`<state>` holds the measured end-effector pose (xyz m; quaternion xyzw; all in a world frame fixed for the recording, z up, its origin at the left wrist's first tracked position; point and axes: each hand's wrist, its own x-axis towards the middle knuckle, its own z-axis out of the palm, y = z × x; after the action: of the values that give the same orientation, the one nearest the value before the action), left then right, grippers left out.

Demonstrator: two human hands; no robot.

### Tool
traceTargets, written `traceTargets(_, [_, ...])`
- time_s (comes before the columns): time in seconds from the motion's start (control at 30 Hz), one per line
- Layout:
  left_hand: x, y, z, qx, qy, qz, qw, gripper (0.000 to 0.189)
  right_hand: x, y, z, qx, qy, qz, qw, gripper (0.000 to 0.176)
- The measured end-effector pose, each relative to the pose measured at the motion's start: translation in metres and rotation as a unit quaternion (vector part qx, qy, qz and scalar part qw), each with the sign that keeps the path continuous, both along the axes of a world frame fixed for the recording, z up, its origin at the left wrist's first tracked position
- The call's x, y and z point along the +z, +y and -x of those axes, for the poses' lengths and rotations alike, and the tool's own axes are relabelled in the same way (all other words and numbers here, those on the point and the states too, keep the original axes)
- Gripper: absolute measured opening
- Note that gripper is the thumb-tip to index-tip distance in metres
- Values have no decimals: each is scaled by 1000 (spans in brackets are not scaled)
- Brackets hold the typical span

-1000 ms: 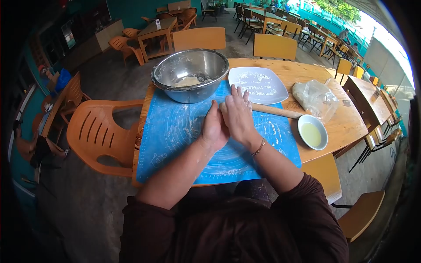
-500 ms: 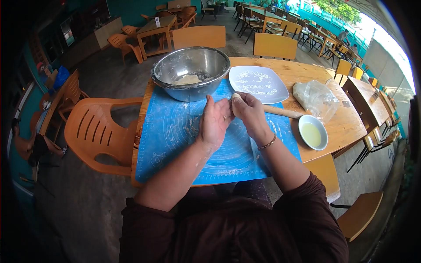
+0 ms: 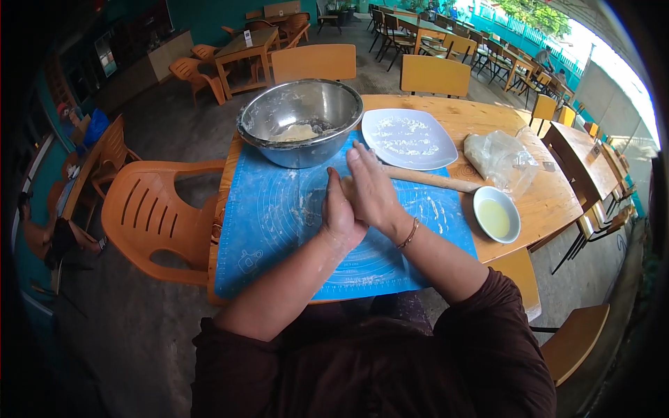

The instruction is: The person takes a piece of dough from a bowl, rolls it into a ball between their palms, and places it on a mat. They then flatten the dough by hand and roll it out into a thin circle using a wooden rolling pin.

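Note:
Over the blue baking mat (image 3: pixel 279 230), my left hand (image 3: pixel 339 209) is cupped with its palm turned inward. My right hand (image 3: pixel 373 188) presses against it, fingers straight and together. A small pale piece of dough (image 3: pixel 347 184) shows between the palms, mostly hidden by the fingers. Just beyond my hands lies a wooden rolling pin (image 3: pixel 439 180), its near end behind my right hand. A steel mixing bowl (image 3: pixel 300 150) with more dough (image 3: pixel 296 132) inside stands at the mat's far left corner. Loose flour marks the mat.
A white plate (image 3: pixel 446 150) dusted with flour sits at the back of the wooden table (image 3: pixel 488 115). Right of it are a plastic bag (image 3: pixel 502 157) of white stuff and a small bowl (image 3: pixel 496 214) of yellowish liquid. An orange chair (image 3: pixel 160 219) stands at the left.
My right hand has gone from pinching the dough with curled fingers to lying flat against my left palm. Both hands have come together, slightly lower over the mat.

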<state>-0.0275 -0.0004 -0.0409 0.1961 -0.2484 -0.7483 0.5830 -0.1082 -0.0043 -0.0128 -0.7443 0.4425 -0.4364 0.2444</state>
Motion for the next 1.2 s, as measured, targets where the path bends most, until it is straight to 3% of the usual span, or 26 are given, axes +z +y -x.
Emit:
traceTargets(0.07, [-8, -3, -3, 0, 89, -3, 996, 79, -4, 6, -8, -5, 2, -13, 1000, 75])
traceTargets(0.1, [-21, -18, -7, -30, 124, 94, 987, 80, -7, 12, -12, -6, 37, 43, 998, 75])
traceTargets(0.13, [-38, -24, -11, -28, 122, 93, 988, 80, -9, 15, -14, -6, 71, 100, 992, 74])
traceTargets(0.2, [-17, -9, -15, -6, 2, 72, 997, 74, -12, -1, -8, -20, 87, 95, 991, 70])
traceTargets(0.27, [0, 2, -11, 4, -55, 48, 997, 71, -5, -16, 8, -65, 162, 20, 984, 66])
traceTargets(0.3, [7, 5, -9, 12, -111, 25, 993, 67, -8, -26, 15, -61, 171, 42, 982, 59])
traceTargets(0.4, [0, 4, -16, -3, -177, -15, 984, 51, 16, -29, 47, 18, 97, -34, 995, 50])
traceTargets(0.47, [5, 10, -11, 63, -330, 4, 942, 40, 25, -36, 63, -5, 124, -57, 991, 45])
traceTargets(0.6, [5, 8, -9, 78, -331, -7, 941, 38, 0, -47, 69, -73, 147, -62, 984, 35])
traceTargets(0.77, [-10, -3, -14, 98, -327, -40, 939, 38, -31, -40, 56, -91, 168, 108, 976, 28])
traceTargets(0.9, [-10, -4, -14, 94, -341, -27, 935, 38, -37, -38, 54, -83, 113, 128, 982, 26])
traceTargets(0.97, [-12, -1, -12, 92, -343, -31, 934, 38, -39, -34, 55, -74, 187, 87, 976, 26])
traceTargets(1.2, [-17, 4, -17, 89, -352, -20, 932, 38, -49, -28, 48, -83, 212, 153, 962, 27])
